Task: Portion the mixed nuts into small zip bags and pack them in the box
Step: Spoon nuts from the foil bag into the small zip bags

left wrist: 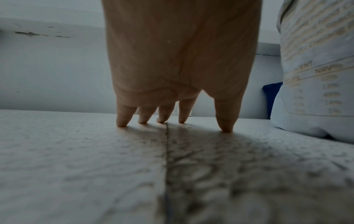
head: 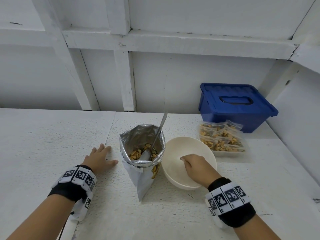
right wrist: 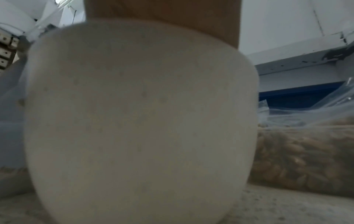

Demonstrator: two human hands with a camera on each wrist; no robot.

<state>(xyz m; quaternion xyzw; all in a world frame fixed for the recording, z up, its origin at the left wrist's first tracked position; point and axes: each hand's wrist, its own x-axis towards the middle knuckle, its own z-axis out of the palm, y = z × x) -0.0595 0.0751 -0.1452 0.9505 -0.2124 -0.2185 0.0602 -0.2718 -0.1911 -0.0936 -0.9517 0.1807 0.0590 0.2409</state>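
Mixed nuts [head: 137,154]: partly left in the opened foil pouch [head: 141,163] at table centre with a spoon [head: 155,139] standing in it, partly portioned into filled zip bags [head: 221,139] stacked before the closed blue box [head: 235,106]. Packing judged not yet begun, box lid on. Left hand [head: 100,158] flat on the table [head: 52,144], fingers spread, holding nothing; right hand [head: 195,168] curled over the near rim of the empty white bowl [head: 188,146], grip on it not discernible.

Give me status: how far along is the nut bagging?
Done: several filled zip bags lie stacked in front of the blue box. In hand: right hand grips the empty bowl's rim; left hand rests on the table. Left: nuts remain in the foil bag with the spoon; box lid shut, nothing packed.
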